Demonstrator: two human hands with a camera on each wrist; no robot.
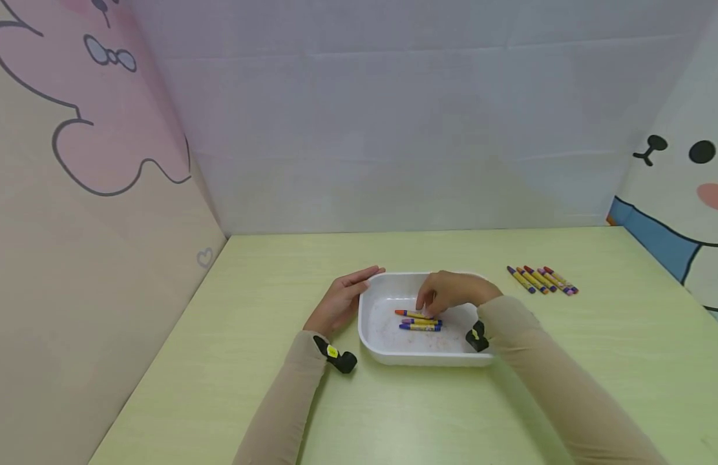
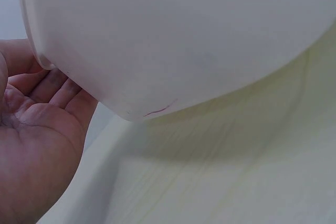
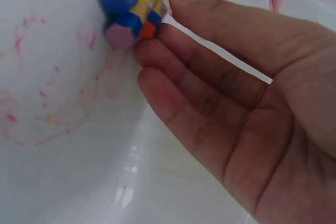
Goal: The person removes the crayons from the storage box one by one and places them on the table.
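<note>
A white tray (image 1: 388,358) stands on the table, with three paper-wrapped crayons lying side by side in it. My left hand (image 1: 340,300) holds the tray's far left corner, thumb at the rim and fingers round the outer wall (image 2: 173,40). Inside the tray, my right hand (image 1: 452,290) pinches the right end of the orange crayon (image 1: 406,313) between thumb and fingers. Close beside it lie a pinkish-purple crayon (image 1: 417,321) and a blue crayon (image 1: 419,327). The right wrist view shows the orange tip (image 3: 148,29) against the fingertips.
To the right of the tray, several crayons (image 1: 541,281) lie in a slanted row on the pale green table (image 1: 265,271). Faint red and orange marks (image 3: 52,124) streak the tray's floor. A white wall (image 1: 393,142) rises behind the table, with printed panels at both sides.
</note>
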